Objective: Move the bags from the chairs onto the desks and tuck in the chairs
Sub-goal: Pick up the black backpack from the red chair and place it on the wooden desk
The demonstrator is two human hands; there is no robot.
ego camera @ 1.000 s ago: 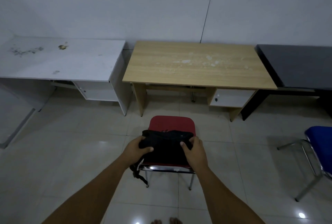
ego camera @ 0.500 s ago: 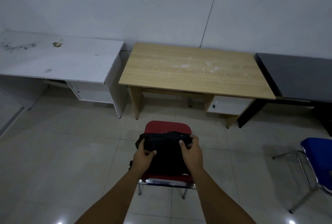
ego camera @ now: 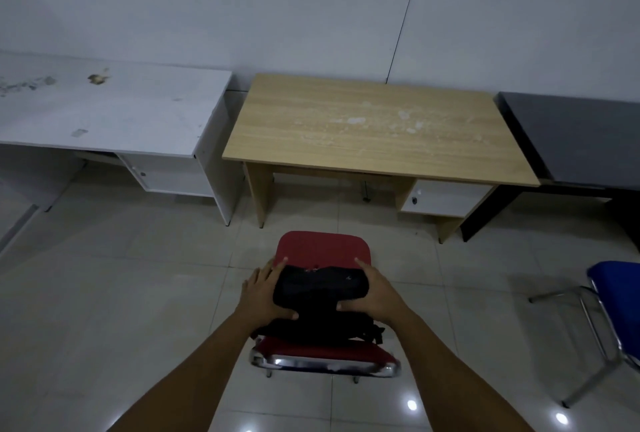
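3 tables stand in a row against the wall: white table [ego camera: 114, 113] on the left, wood table [ego camera: 377, 130] in the middle, dark table [ego camera: 585, 137] on the right. all 3 tops carry no bag; the white one shows stains, the wood one pale scuffs.

red chair [ego camera: 323, 248] stands on the tiled floor [ego camera: 114, 293], pulled out and well apart from the wood table, not tucked. blue chair [ego camera: 620, 296] at the right edge, also out from the tables, only partly in frame; nothing visible on the part of its seat that shows.

black bag [ego camera: 320, 289] sits on the red chair's seat, a strap hanging off the right side. it looks in contact with the seat; cannot tell if it is lifted yet.

left hand [ego camera: 265, 293] grips the bag's left side, fingers wrapped around the edge, thumb across the near face. right hand [ego camera: 375, 293] holds the right side the same way, fingers over the far corner, thumb pressed on the front.

progress, as judged: early. 0 bags on tables, 0 chairs tucked. step in hand: lifting this bag toward the wood table. left: place it, push the red chair in, then see to the blue chair.
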